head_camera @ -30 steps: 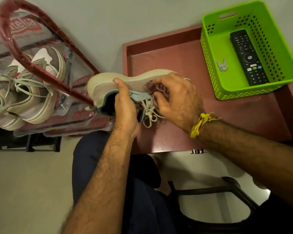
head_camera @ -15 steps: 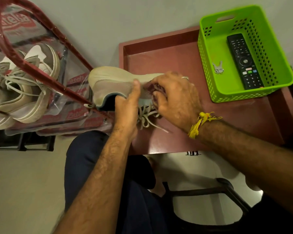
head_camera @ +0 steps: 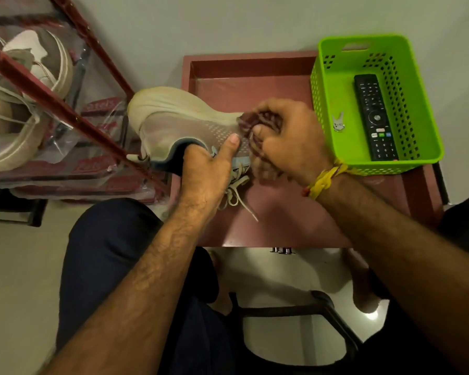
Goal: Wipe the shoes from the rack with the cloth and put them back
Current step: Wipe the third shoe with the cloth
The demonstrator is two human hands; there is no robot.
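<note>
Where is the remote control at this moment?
In the head view, the remote control lies inside the green basket at upper right, beside a small keyring, on the red table.

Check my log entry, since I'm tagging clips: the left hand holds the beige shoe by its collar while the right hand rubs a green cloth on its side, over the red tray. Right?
Not quite: the cloth is dark maroon, not green, as the head view shows. The left hand does hold the beige shoe by its collar while the right hand rubs it over the red tray.
</note>
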